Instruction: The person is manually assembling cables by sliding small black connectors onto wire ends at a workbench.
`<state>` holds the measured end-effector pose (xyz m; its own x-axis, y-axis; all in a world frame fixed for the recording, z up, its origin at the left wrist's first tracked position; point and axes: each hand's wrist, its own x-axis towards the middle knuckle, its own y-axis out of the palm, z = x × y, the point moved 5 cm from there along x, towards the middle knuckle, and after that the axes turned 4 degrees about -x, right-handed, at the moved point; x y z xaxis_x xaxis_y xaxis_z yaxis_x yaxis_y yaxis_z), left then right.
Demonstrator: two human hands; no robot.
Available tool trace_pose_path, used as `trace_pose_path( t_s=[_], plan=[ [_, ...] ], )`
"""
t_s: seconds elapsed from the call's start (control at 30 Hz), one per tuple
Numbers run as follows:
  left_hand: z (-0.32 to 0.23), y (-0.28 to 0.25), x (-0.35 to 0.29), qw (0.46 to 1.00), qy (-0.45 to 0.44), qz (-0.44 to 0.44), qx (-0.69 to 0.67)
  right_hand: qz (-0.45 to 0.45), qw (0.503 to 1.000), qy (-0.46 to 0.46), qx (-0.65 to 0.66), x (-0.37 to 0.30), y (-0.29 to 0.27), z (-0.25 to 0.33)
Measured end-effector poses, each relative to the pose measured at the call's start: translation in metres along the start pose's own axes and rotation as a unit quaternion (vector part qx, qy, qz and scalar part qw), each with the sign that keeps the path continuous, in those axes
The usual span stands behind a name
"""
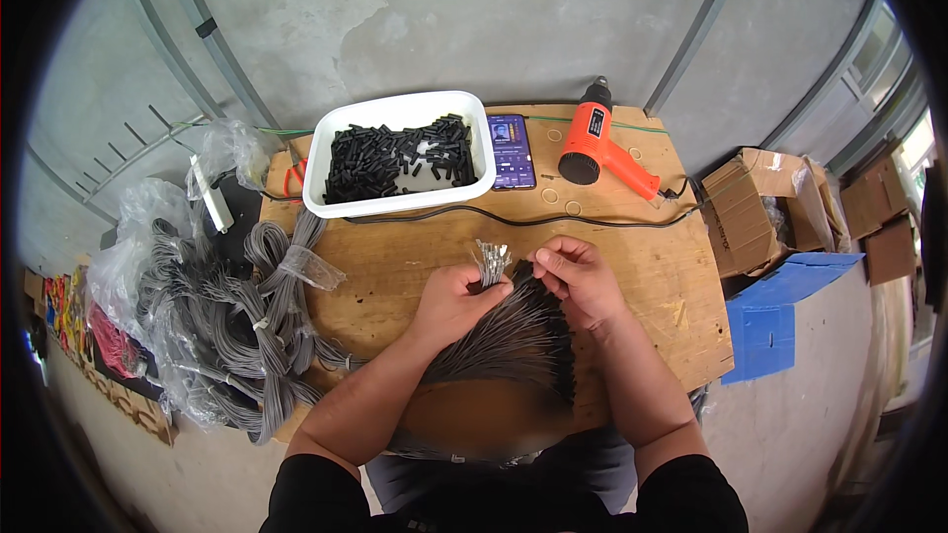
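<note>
My left hand [452,298] is closed around a bunch of thin grey wires [493,263], whose bare metal ends stick up above the thumb. Just right of it, my right hand [581,281] has thumb and forefinger pinched together; whatever they hold is too small to make out. Below and between both hands, more grey wires [494,343] fan out over the wooden table [647,281]. A row of black sleeves [561,350] covers their right-hand ends, running down beside my right wrist.
A white tub [400,205] of short black tubes [365,163] stands at the back. Beside it are a phone [512,153] and an orange heat gun [597,143]. A black cord [454,209] crosses the table. Coiled grey cables [262,326] lie left; cardboard boxes [741,217] stand right.
</note>
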<state>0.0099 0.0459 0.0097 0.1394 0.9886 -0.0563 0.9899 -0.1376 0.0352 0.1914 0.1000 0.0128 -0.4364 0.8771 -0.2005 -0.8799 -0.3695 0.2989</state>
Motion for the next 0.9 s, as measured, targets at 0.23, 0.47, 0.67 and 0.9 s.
trace_pose_path(
  t_s=[0.23, 0.47, 0.67, 0.9],
  plan=[
    [0.013, -0.001, 0.003, 0.997, 0.006, -0.001, -0.078, 0.030, 0.999, 0.025, 0.015, -0.001, 0.004, -0.001],
    [0.018, 0.001, 0.003, 0.985, -0.051, 0.008, -0.164, 0.066, 0.996, 0.044, 0.041, -0.002, 0.006, -0.006],
    [0.019, 0.001, 0.003, 0.981, -0.060, 0.013, -0.182, 0.078, 0.996, 0.040, 0.031, -0.003, 0.009, -0.005],
    [-0.002, 0.000, 0.000, 0.994, 0.067, -0.045, 0.076, -0.040, 0.998, -0.022, -0.048, 0.000, -0.005, 0.003]
  ],
)
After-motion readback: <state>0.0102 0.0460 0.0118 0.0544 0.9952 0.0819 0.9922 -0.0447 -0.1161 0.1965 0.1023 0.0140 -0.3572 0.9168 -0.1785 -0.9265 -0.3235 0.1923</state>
